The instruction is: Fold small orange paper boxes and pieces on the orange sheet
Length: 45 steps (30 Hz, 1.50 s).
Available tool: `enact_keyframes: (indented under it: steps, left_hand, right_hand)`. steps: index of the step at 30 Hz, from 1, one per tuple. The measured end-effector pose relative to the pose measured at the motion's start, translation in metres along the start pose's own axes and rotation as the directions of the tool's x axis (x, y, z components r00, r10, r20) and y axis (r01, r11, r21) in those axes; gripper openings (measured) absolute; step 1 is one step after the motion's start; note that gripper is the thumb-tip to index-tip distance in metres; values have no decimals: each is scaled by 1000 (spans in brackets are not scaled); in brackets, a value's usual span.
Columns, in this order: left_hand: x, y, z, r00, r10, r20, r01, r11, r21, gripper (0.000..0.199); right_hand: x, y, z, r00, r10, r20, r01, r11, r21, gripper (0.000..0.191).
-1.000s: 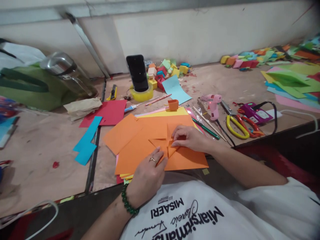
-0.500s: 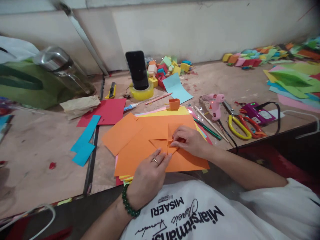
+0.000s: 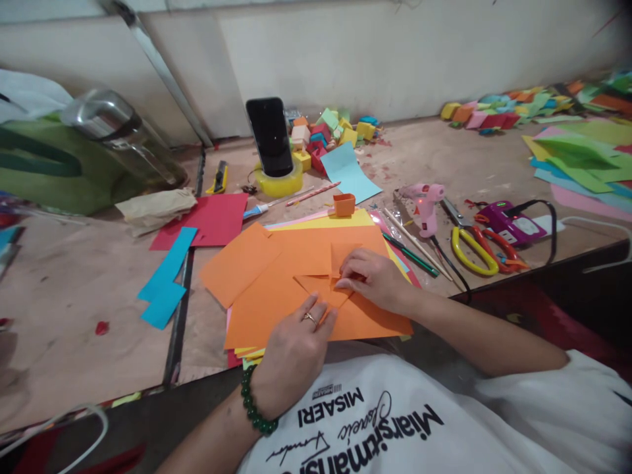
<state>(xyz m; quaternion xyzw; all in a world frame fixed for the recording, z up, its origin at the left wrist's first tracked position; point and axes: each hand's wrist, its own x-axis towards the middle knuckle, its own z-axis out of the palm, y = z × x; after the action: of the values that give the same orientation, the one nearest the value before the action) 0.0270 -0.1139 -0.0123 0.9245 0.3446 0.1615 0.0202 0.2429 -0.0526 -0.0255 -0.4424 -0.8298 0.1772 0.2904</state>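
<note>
A partly folded piece of orange paper [image 3: 316, 284] lies on a larger orange sheet [image 3: 276, 322], which tops a stack of coloured paper. My right hand [image 3: 372, 280] pinches a fold of the piece between thumb and fingers. My left hand [image 3: 301, 339], with a ring and a green bead bracelet, lies fairly flat with its fingertips at the near edge of the piece. Another orange sheet [image 3: 237, 263] overlaps the stack's left side. Just beyond the piece stands a small folded orange paper box [image 3: 344, 205].
To the right lie a green pen [image 3: 409, 253], a pink glue gun [image 3: 425, 204], yellow-handled scissors [image 3: 474, 250] and a purple power adapter [image 3: 511, 224]. Behind are a phone [image 3: 270, 138] on a tape roll [image 3: 279, 181] and folded paper blocks [image 3: 320, 135]. Blue strips [image 3: 168, 276] lie left.
My left fingertips have drawn back slightly toward me from the fold. The right hand keeps its pinch in nearly the same place, and the view has shifted a little.
</note>
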Motion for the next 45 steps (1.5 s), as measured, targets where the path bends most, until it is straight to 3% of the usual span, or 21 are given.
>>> enact_keyframes:
  steps: [6, 11, 17, 26, 29, 32, 33, 38, 41, 45]
  left_hand:
    - [2, 4, -2, 999, 5, 41, -7, 999, 52, 33]
    - [2, 4, -3, 1000, 4, 31, -5, 998, 57, 33]
    - [1, 3, -3, 998, -8, 63, 6, 1000, 23, 35]
    - [2, 3, -4, 998, 5, 67, -7, 1000, 30, 35]
    - [3, 4, -6, 997, 5, 83, -8, 999, 44, 36]
    - [4, 5, -9, 995, -3, 98, -3, 998, 58, 36]
    - [5, 5, -10, 995, -1, 98, -5, 998, 60, 35]
    - [9, 6, -16, 997, 6, 71, -10, 999, 49, 24]
    - [18, 9, -12, 994, -60, 91, 50, 993, 110, 14]
    - [36, 19, -11, 968, -167, 189, 103, 947, 305, 14]
  right_hand:
    - [1, -8, -4, 999, 15, 36, -13, 999, -51, 18]
    - [0, -18, -10, 986, 115, 124, -102, 989, -107, 46]
    - [-9, -2, -20, 988, 109, 112, -95, 988, -123, 37]
    - [-14, 19, -26, 992, 82, 99, -87, 995, 47, 33]
    - [-8, 5, -26, 983, 147, 107, -142, 988, -56, 24]
    - [-6, -7, -21, 980, 189, 62, -165, 947, -275, 55]
    - [-6, -7, -19, 980, 195, 47, -171, 934, -315, 57]
    - [-15, 16, -25, 992, 102, 70, -88, 981, -173, 34]
    - [-21, 25, -33, 996, 32, 87, -28, 998, -48, 34]
    - [-28, 16, -36, 999, -6, 37, 10, 993, -121, 43]
